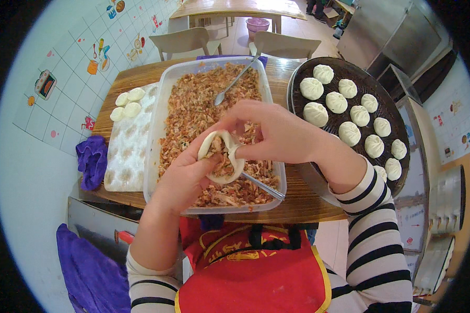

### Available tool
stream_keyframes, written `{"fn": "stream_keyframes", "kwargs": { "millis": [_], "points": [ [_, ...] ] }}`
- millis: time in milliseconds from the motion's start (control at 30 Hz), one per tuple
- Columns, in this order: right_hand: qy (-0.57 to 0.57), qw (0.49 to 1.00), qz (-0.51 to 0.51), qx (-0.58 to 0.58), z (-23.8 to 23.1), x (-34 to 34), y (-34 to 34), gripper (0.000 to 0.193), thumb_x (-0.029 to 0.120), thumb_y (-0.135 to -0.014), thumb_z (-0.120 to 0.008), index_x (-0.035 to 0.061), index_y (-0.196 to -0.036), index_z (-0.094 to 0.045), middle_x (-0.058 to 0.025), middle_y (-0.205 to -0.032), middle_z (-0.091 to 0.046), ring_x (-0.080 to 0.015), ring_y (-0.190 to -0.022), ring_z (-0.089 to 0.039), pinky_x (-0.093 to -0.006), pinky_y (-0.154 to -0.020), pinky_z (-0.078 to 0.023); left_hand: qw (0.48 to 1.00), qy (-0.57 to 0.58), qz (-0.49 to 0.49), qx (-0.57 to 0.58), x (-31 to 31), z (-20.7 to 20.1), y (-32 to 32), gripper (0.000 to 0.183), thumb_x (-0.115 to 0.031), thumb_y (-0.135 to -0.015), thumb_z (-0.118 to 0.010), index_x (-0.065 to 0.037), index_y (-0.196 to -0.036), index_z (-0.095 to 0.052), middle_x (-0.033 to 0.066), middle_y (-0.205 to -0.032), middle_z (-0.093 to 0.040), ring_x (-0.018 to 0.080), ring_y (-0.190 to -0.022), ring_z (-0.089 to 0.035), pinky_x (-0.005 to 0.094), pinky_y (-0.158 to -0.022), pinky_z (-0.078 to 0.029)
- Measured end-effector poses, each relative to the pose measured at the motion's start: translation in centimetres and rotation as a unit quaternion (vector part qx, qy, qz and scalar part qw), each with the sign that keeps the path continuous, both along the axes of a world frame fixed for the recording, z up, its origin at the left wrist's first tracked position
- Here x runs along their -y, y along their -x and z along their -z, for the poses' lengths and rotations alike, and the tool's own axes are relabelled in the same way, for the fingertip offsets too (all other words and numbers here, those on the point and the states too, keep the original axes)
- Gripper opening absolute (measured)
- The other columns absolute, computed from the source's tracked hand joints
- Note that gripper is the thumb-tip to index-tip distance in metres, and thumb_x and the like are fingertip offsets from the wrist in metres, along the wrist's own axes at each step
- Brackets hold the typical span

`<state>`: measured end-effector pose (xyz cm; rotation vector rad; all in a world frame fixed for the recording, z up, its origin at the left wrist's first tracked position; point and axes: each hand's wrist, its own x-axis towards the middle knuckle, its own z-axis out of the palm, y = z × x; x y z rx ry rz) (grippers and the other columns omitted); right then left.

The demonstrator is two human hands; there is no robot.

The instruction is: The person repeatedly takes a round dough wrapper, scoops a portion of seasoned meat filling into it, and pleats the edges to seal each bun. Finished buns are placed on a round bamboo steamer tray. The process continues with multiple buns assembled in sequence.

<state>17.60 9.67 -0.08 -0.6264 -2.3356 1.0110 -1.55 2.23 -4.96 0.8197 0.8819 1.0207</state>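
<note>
Above a wide clear plastic tub (164, 78) of chopped filling (193, 96), my left hand (180, 177) cups a round dough wrapper (232, 169) with filling inside. Its thumb presses into the filling. My right hand (261, 130) pinches the wrapper's rim at its right side; the rim stands up like an open cup. A metal utensil's handle (263, 187) pokes out below the wrapper and rests over the tub's near right corner, its other end hidden. A metal spoon (220, 98) lies on the filling at the far side, its handle leaning on the tub's rim.
Left of the tub, several flat dough rounds (133, 110) lie on a floured white board (124, 180), with a purple cloth (91, 161) beside it. On the right, a round dark steamer tray (318, 65) carries many pleated buns (350, 134). Two chairs (185, 41) stand beyond the wooden table (313, 198).
</note>
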Motion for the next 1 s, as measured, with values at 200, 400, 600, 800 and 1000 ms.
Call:
{"fn": "stream_keyframes", "kwargs": {
  "millis": [200,400,600,800,1000],
  "points": [
    [-0.102,0.989,-0.105,0.014,0.1,0.2,0.0,0.015,0.009,-0.072,-0.066,0.001,-0.084,-0.061,-0.0103,-0.082,-0.059,-0.0299,-0.087,-0.058,-0.0368,-0.076,-0.048,0.992,-0.007,0.083,-0.097,-0.8,0.8,0.9,0.058,0.0,-0.084,-0.046,-0.008,-0.14,-0.037,0.006,-0.124,-0.053,0.0144,-0.108,-0.054,0.0255,-0.084,-0.047],
    [-0.007,0.999,0.04,0.029,-0.3,-0.1,-0.6,0.013,0.009,-0.076,-0.063,0.0018,-0.085,-0.061,-0.0118,-0.078,-0.059,-0.0313,-0.08,-0.061,-0.0376,-0.071,-0.05,0.988,-0.026,0.093,0.116,-0.9,-1.6,2.0,0.056,-0.015,-0.089,-0.052,-0.01,-0.141,-0.032,0.0111,-0.131,-0.048,0.0204,-0.114,-0.052,0.0377,-0.091,-0.048],
    [-0.177,0.981,0.052,-0.066,0.3,0.5,0.3,0.012,0.004,-0.076,-0.065,0.0033,-0.088,-0.062,-0.0068,-0.077,-0.058,-0.0227,-0.075,-0.059,-0.0319,-0.062,-0.05,0.987,-0.037,-0.083,0.136,0.7,0.1,-1.2,0.044,-0.024,-0.099,-0.039,-0.007,-0.138,-0.032,0.0117,-0.132,-0.045,0.0251,-0.119,-0.049,0.0473,-0.095,-0.047],
    [-0.169,0.985,-0.029,0.03,0.6,0.7,0.4,0.023,0.009,-0.074,-0.062,0.0024,-0.095,-0.058,-0.0136,-0.093,-0.058,-0.0325,-0.09,-0.057,-0.0382,-0.08,-0.048,0.991,-0.096,-0.08,-0.051,1.0,1.6,-1.5,0.041,-0.013,-0.099,-0.038,-0.006,-0.139,-0.034,0.0078,-0.126,-0.05,0.0173,-0.112,-0.052,0.0324,-0.092,-0.048],
    [-0.069,0.997,-0.004,0.031,0.0,0.7,-0.1,0.014,0.006,-0.073,-0.063,0.0041,-0.086,-0.059,-0.0093,-0.085,-0.057,-0.0289,-0.089,-0.057,-0.0347,-0.077,-0.048,0.987,-0.09,-0.045,-0.127,1.0,0.3,-1.1,0.041,-0.008,-0.096,-0.04,-0.005,-0.137,-0.04,0.0076,-0.123,-0.053,0.0165,-0.109,-0.055,0.0311,-0.092,-0.047]
  ]
}}
